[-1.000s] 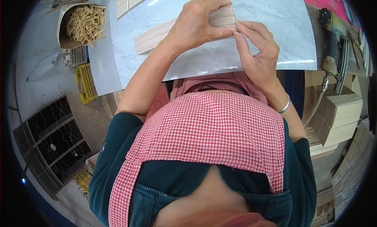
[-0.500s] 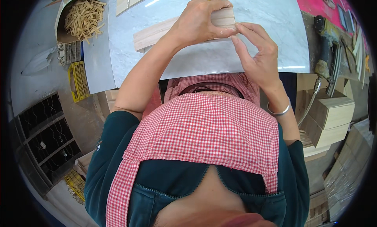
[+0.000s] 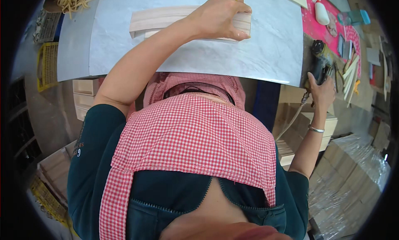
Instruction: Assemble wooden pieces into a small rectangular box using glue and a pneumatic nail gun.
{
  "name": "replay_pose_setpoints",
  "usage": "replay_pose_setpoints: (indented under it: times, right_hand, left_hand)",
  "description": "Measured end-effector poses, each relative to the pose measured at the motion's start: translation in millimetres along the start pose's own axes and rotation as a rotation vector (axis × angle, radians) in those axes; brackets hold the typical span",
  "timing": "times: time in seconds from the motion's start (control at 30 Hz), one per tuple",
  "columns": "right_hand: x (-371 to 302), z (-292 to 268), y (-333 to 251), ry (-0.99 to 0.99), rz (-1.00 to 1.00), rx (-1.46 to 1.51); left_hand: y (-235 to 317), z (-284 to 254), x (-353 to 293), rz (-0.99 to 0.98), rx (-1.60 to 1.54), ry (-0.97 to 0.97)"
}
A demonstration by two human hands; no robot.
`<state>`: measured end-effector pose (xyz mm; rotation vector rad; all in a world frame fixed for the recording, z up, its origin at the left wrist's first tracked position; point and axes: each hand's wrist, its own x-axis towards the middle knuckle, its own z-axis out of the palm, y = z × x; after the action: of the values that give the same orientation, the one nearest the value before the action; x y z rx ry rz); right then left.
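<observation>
Here, the left hand (image 3: 218,18) presses palm-down on a stack of pale wooden strips (image 3: 160,20) lying on the grey marbled worktop (image 3: 266,45), its fingers curled over the stack's right end so that the wood is pinned against the surface rather than lifted. The right hand (image 3: 322,88) has closed around the body of a dark power tool (image 3: 318,59) resting at the right edge of the worktop (a thin hose or cable trails down from it past the wrist, which carries a bracelet). Judged from this layout, the wood appears aligned and held ready, while the tool is not yet on the wood and sits well apart from it; whatever working of the strips is intended seems to remain undone. The strips' long axis runs left to right across the worktop, roughly parallel to its near edge, one end pointing toward the person's left, the other hidden under the left hand. A pink mat (image 3: 320,30) with a small white bottle (image 3: 321,12) lies beyond the tool.
</observation>
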<state>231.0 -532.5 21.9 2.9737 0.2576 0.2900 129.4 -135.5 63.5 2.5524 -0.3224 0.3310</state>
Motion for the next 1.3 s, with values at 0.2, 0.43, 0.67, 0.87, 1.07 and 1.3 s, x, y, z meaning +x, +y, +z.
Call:
replay_pose_setpoints:
  times: [0.2, 0.43, 0.67, 0.87, 1.07, 1.3]
  right_hand:
    - [32, 28, 10, -0.120, 0.046, 0.252]
    - [61, 4, 1, -0.311, 0.154, 0.257]
    - [44, -149, -76, -0.473, -0.086, 0.453]
    - [45, -179, -126, -0.234, -0.722, 0.726]
    - [63, -181, -135, -0.392, -0.757, 0.703]
    - [70, -180, -143, -0.421, -0.743, 0.645]
  left_hand:
    - [-3, 8, -3, -0.112, -0.021, 0.006]
    - [-2, 7, -3, -0.143, 0.003, 0.001]
    - [2, 4, -3, -0.158, -0.003, 0.017]
    - [-13, 23, 4, -0.012, -0.117, 0.052]
    - [-11, 21, 5, -0.062, -0.131, 0.016]
    - [-14, 23, 5, -0.061, -0.114, 0.026]
